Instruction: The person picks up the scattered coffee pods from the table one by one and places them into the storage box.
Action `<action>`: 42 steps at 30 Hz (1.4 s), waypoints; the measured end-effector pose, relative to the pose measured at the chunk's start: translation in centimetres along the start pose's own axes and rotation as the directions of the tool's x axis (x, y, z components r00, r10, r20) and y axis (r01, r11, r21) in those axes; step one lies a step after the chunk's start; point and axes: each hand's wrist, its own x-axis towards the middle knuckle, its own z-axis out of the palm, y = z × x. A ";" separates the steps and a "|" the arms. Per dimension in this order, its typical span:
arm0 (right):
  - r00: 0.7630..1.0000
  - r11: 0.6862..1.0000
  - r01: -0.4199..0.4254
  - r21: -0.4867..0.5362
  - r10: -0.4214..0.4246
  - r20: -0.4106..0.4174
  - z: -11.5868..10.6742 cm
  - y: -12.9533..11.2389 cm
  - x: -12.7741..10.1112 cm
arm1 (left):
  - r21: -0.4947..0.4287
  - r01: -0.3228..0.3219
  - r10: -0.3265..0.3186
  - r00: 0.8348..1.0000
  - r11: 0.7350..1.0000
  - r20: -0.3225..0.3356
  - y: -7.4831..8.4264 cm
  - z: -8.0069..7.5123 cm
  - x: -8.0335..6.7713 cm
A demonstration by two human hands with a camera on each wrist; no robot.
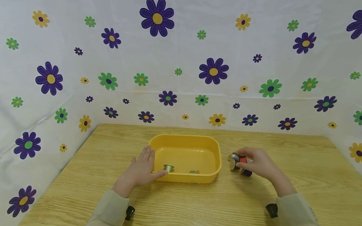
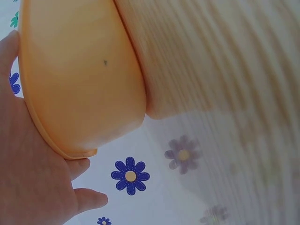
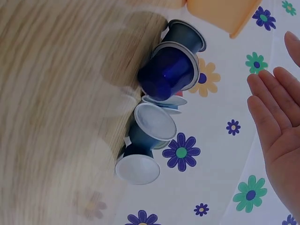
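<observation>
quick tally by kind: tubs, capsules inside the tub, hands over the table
yellow plastic tub: 1
small metallic coffee capsules inside the tub: 2
hands, left hand and right hand: 2
total: 5

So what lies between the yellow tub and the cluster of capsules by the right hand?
Only bare wooden table: the head view shows a narrow clear strip between the yellow tub and the capsules under the right hand.
</observation>
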 end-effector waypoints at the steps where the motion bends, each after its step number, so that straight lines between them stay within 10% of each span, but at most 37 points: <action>1: 1.000 1.000 0.003 -0.005 -0.003 -0.004 -0.1 0.1 -0.1 | 0.000 -0.001 0.001 1.000 1.000 -0.002 0.0 0.0 0.0; 42: 0.993 0.992 -0.115 -0.044 0.113 -0.033 -2.1 2.8 -2.4 | 0.001 -0.006 0.006 1.000 1.000 0.007 -0.3 0.2 0.2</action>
